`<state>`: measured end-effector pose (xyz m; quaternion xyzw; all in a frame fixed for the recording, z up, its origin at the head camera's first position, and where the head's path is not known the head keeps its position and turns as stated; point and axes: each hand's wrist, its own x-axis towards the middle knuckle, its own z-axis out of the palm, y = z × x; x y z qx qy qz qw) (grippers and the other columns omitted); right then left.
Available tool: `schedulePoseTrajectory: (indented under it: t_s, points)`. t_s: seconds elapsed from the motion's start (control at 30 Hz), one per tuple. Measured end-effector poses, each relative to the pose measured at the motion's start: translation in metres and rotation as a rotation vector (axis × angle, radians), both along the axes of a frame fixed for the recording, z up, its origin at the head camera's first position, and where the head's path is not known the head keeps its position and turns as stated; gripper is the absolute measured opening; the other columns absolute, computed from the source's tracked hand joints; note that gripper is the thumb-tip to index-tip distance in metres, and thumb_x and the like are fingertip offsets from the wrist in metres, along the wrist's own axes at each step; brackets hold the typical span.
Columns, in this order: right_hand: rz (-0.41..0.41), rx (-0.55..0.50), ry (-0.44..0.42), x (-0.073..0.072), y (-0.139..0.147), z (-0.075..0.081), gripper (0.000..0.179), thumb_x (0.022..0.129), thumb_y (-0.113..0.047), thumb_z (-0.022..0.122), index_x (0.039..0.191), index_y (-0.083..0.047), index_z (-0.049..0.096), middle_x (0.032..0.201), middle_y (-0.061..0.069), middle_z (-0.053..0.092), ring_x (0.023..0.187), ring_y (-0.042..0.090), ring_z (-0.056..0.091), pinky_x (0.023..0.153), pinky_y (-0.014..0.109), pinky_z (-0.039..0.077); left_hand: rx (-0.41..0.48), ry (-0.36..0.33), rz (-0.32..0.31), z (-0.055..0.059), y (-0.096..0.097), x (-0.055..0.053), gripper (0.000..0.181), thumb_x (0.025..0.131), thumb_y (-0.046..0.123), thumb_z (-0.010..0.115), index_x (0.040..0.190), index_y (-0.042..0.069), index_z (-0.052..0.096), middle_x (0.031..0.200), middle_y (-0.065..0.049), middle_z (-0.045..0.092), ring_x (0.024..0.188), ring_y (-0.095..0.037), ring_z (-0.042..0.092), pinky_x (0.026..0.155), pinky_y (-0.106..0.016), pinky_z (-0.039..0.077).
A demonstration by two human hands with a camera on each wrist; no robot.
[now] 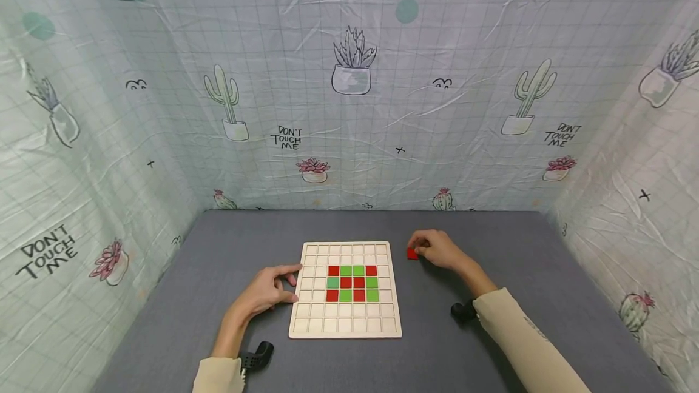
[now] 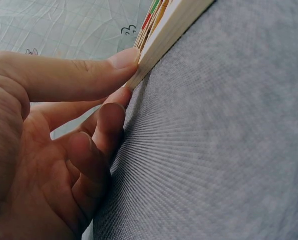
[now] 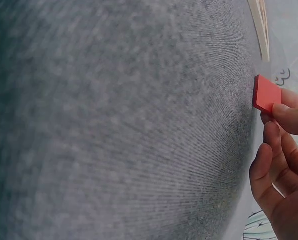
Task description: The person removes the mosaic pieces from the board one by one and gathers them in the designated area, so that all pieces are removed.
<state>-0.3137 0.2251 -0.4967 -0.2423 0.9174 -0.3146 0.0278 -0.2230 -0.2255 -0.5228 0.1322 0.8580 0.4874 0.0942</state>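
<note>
A wooden grid board (image 1: 317,325) lies flat on the grey table, with rows of red and green square tiles (image 1: 346,282) set in its middle cells. At the board's left edge rests my left hand (image 1: 267,288), thumb and index fingertip touching the side some way apart. The left wrist view shows the thumb (image 2: 83,77) against the board's wooden edge (image 2: 161,42). To the right of the board, my right hand (image 1: 441,250) pinches a red square tile (image 3: 266,95) between thumb and fingers. That tile is held close to the tabletop, apart from the board.
The grey table (image 1: 437,350) meets a hanging cloth (image 1: 382,156) printed with cacti at the back and both sides. Black wrist devices sit by each sleeve, one near the left wrist (image 1: 258,356) and one near the right wrist (image 1: 464,312).
</note>
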Motion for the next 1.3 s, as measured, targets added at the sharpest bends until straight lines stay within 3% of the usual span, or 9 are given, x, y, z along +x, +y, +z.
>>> schedulePoseTrajectory:
  t_s: [0.4,0.7,1.3]
  points:
    - [-0.028,0.032,0.018,-0.0041,-0.0039,-0.0032,0.014,0.095,-0.003,0.067,0.1,-0.012,0.076,0.094,0.004,0.076,0.083,0.015,0.065,0.077,0.037,0.053,-0.004,0.003,0.0,-0.0003,-0.0006,-0.0004,0.069,0.078,0.005,0.085,0.143,0.004,0.061,0.104,-0.012,0.066,0.044,-0.005,0.036,0.042,-0.026,0.038]
    - [-0.022,0.01,-0.024,-0.0044,-0.0052,-0.0028,0.014,0.089,-0.003,0.074,0.103,-0.006,0.075,0.087,0.005,0.072,0.074,0.011,0.059,0.064,0.027,0.047,-0.013,0.006,0.01,-0.0018,-0.0007,-0.001,0.07,0.077,0.005,0.085,0.143,0.004,0.061,0.103,-0.011,0.066,0.044,-0.005,0.036,0.042,-0.025,0.038]
    - [-0.049,0.035,-0.022,-0.0031,-0.007,-0.0069,0.015,0.091,-0.003,0.072,0.105,-0.003,0.075,0.092,0.008,0.072,0.077,0.013,0.062,0.067,0.03,0.05,-0.018,0.008,0.011,-0.0037,-0.0013,-0.0022,0.069,0.077,0.006,0.086,0.142,0.004,0.062,0.102,-0.011,0.066,0.044,-0.004,0.036,0.042,-0.025,0.038]
